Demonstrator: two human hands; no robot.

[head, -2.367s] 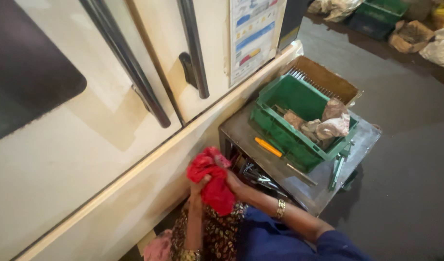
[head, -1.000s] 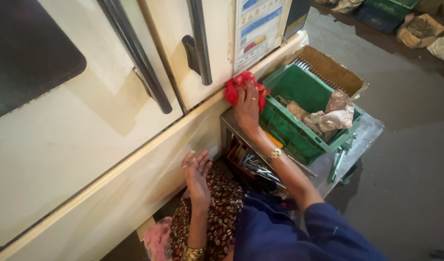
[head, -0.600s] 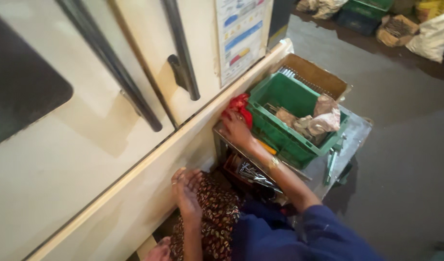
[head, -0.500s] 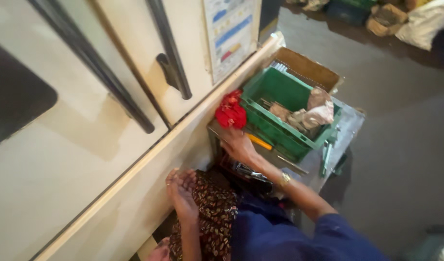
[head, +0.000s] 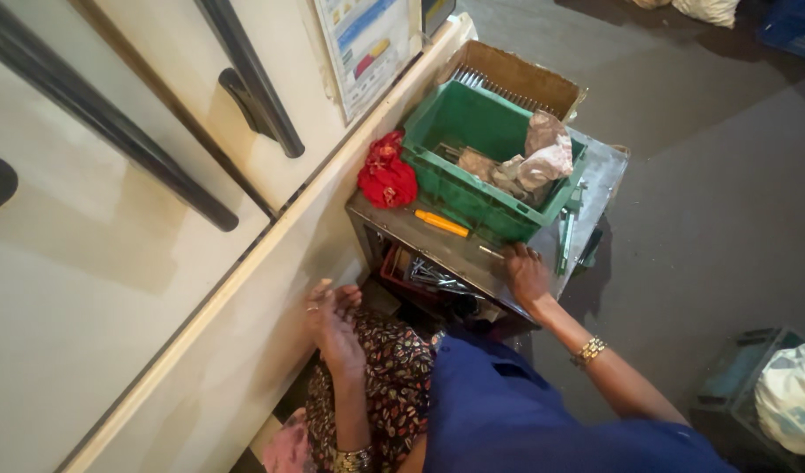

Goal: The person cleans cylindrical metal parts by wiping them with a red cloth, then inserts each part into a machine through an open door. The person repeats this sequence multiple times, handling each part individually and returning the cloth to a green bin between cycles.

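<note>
Metal box (head: 472,254) dull grey, right hand (head: 527,273) flat on lid edge

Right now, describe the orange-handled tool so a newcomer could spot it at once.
Find the metal box carrying the green crate. On its top, just in front of the crate, lies the screwdriver. Its orange handle is the only orange thing there, between the red cloth and the right hand.

Lower shelf (head: 424,276) of the metal stand lay in shadow; its tools could not be told apart. Crumpled rags hid part of the green crate (head: 472,166) floor. Grey sack (head: 792,394) was cut by the right edge. Wall chart (head: 367,39) print was too small to read.
</note>
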